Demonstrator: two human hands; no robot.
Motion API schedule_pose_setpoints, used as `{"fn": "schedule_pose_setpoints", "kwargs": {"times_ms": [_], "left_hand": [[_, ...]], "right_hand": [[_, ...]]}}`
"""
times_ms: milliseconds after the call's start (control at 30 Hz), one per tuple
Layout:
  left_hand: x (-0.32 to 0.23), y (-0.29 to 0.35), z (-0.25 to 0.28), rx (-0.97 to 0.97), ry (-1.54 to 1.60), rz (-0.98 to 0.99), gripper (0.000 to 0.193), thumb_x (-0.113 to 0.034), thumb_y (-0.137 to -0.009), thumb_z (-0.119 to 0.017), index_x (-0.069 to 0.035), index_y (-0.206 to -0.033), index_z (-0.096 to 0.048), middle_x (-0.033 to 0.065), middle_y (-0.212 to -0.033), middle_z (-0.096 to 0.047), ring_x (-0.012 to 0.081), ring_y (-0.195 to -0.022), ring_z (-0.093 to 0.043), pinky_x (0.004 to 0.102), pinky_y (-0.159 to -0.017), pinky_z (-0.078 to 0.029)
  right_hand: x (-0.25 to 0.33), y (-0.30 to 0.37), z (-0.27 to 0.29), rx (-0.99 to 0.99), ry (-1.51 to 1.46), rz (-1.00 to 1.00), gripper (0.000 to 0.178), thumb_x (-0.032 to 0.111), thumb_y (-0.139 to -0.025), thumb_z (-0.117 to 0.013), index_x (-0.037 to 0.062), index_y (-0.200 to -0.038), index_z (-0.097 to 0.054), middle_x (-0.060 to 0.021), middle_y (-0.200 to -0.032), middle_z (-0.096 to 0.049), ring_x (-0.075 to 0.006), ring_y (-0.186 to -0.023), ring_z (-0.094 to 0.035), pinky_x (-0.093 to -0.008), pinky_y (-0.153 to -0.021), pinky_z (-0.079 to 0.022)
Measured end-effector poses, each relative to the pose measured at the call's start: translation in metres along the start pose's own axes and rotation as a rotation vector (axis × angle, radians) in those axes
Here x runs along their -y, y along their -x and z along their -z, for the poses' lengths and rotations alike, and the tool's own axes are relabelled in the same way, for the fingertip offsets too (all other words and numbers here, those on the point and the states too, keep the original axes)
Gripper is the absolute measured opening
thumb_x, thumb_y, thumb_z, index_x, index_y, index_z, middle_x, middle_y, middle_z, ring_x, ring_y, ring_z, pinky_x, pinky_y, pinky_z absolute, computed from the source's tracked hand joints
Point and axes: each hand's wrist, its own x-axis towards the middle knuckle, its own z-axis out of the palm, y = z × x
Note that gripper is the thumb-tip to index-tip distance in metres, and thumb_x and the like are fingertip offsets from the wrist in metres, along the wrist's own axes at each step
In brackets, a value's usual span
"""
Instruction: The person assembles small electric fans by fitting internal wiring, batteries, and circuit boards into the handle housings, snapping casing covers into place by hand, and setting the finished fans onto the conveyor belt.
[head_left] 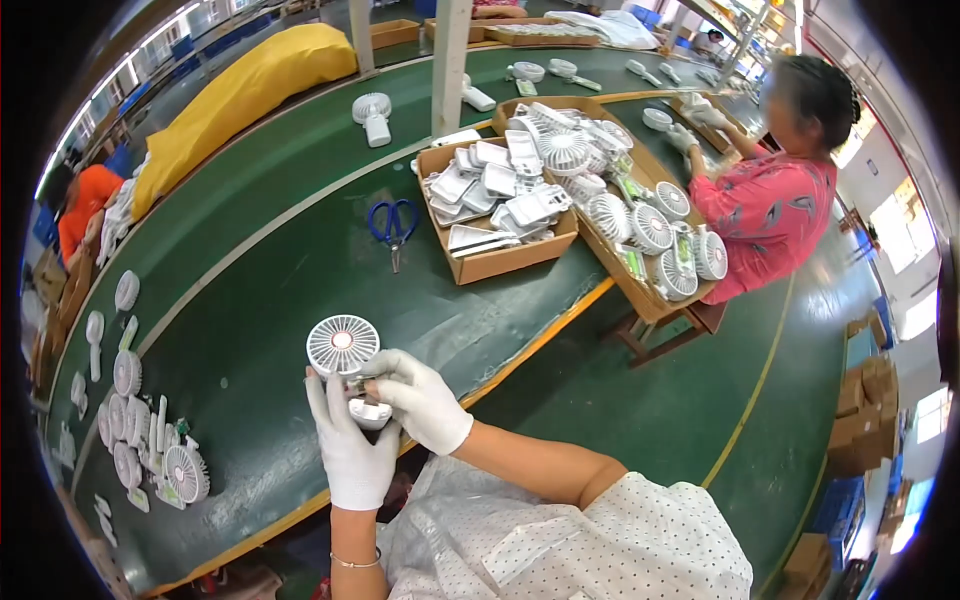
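Observation:
I hold a small white handheld fan (pixel 343 350) over the green table (pixel 260 300); its round grille head points up and away from me. My left hand (pixel 350 445), in a white glove, is wrapped around the fan's lower body from below. My right hand (pixel 420 398), also white-gloved, pinches the fan's neck just under the grille from the right. Both hands touch the fan at once.
A cardboard box of white plastic parts (pixel 498 205) and blue scissors (pixel 394 222) lie ahead. A longer box of fan heads (pixel 640 215) stands to the right, where another person in a pink top (pixel 770 205) works. Several finished fans (pixel 150 450) lie at my left.

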Motion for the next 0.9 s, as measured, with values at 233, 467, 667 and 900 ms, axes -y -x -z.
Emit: {"fn": "schedule_pose_setpoints", "kwargs": {"times_ms": [233, 467, 667, 900], "left_hand": [[0.014, 0.000, -0.006, -0.207, 0.447, 0.160, 0.043, -0.003, -0.096, -0.049, 0.007, -0.138, -0.045, 0.0205, -0.125, -0.060, 0.0297, -0.113, -0.062, 0.0365, -0.099, -0.046], [0.033, 0.025, 0.029, -0.218, 1.092, 0.420, 0.041, -0.027, -0.103, -0.049, 0.004, -0.129, -0.054, 0.0099, -0.096, -0.063, 0.0163, -0.076, -0.063, 0.0295, -0.068, -0.052], [-0.020, 0.029, 0.034, 0.553, 0.868, 0.437, 0.028, -0.015, -0.091, -0.069, 0.000, -0.114, -0.067, 0.0121, -0.104, -0.073, 0.0201, -0.090, -0.070, 0.0319, -0.076, -0.056], [-0.003, 0.023, 0.023, 0.642, 0.622, 0.130, 0.028, -0.009, -0.088, -0.067, -0.001, -0.115, -0.066, 0.0105, -0.099, -0.071, 0.0156, -0.085, -0.069, 0.0308, -0.079, -0.055]], "right_hand": [[0.021, 0.019, -0.001, 0.092, 0.557, -0.017, 0.034, 0.003, -0.096, -0.053, -0.0064, -0.129, -0.058, -0.0127, -0.124, -0.065, -0.0167, -0.106, -0.066, -0.0308, -0.095, -0.053], [0.018, 0.043, 0.022, 0.038, 0.278, -0.233, 0.043, 0.022, -0.103, -0.056, -0.0062, -0.135, -0.052, -0.0190, -0.128, -0.062, -0.0257, -0.108, -0.067, -0.0385, -0.090, -0.058], [0.027, 0.031, 0.009, 0.085, 0.187, -0.297, 0.040, 0.039, -0.099, -0.063, 0.0028, -0.115, -0.062, -0.0093, -0.107, -0.067, -0.0197, -0.096, -0.067, -0.0340, -0.083, -0.055], [0.057, -0.002, 0.032, 0.015, -0.083, -0.264, 0.056, 0.042, -0.094, -0.069, 0.0060, -0.133, -0.052, -0.0150, -0.116, -0.065, -0.0302, -0.091, -0.066, -0.0390, -0.070, -0.055]]}}
